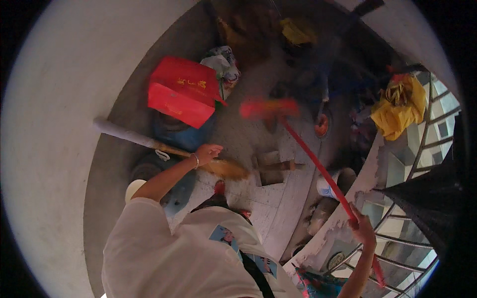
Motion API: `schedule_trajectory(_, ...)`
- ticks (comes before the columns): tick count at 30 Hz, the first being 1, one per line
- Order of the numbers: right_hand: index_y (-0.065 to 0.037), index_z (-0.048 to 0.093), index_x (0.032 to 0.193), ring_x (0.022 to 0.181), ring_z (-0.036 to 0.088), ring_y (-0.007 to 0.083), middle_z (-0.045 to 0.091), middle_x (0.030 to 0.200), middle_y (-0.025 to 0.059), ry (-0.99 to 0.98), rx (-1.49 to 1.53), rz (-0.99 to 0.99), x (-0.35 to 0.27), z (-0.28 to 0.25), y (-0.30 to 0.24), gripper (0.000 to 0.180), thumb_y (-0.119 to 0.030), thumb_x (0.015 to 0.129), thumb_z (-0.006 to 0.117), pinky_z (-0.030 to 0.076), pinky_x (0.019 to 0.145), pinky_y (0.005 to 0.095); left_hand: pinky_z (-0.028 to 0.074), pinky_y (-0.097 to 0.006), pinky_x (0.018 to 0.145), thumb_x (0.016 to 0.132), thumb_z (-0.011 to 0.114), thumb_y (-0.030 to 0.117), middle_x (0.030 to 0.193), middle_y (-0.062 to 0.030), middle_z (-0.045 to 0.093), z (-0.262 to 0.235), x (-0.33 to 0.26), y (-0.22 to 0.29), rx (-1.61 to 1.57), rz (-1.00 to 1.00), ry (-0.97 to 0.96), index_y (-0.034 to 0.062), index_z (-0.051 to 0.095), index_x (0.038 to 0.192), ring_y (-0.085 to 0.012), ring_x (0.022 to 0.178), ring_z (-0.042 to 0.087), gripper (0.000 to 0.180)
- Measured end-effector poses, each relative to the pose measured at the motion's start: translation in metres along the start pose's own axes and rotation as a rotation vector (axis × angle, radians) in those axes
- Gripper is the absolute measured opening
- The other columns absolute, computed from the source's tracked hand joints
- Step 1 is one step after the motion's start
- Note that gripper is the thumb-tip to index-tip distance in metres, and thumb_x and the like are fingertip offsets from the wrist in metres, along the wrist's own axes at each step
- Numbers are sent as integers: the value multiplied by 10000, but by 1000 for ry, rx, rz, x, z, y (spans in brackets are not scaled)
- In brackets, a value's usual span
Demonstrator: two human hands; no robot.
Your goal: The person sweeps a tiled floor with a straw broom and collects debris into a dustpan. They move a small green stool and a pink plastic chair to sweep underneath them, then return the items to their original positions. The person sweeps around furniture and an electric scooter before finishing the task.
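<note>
My right hand (362,228) is closed round the red handle of a broom (318,166). The broom's wide red head (268,108) is smeared by motion over the grey floor, further off. My left hand (208,151), with a bangle at the wrist, is held out with its fingers loosely stretched and nothing visible in them. Beneath that forearm lies a straw broom (226,169), its pale wrapped handle end reaching left toward the wall. My wrist hides part of its stick. Beside my left hand, a red gift box or bag (181,92) rests on a blue drum (179,130).
Another dark blue container (179,193) stands at my left elbow. Ahead is a square floor opening (271,169) with a bar across it. To the right are a white bucket (338,183), a metal railing (397,240) and a yellow bag (400,107). Dark clutter fills the far end.
</note>
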State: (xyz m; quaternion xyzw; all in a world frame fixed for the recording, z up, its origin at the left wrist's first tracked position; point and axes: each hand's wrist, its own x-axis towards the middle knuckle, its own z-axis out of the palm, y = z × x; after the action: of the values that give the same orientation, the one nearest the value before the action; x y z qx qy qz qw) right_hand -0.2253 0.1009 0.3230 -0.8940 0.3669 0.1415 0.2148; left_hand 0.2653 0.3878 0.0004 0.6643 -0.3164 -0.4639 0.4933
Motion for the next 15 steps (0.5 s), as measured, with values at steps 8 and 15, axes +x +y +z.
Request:
schedule_trajectory(8, -188, 471, 1195, 737, 611, 281, 610, 800, 136, 139, -944, -457, 164, -33, -135, 375, -137, 825, 443, 504, 671, 382, 461, -245, 760, 813, 509, 26, 989, -70, 592, -53, -20, 18, -92, 145, 130, 21, 520, 1116, -135, 859, 563, 303)
schedule_trajectory(15, -168, 584, 1012, 871, 595, 275, 607, 954, 102, -41, -1028, -392, 304, -26, -214, 241, -234, 789, 521, 478, 757, 385, 426, -246, 814, 837, 482, 24, 1021, -73, 582, -120, -22, 47, -116, 409, 444, -4, 521, 1087, -153, 892, 551, 254)
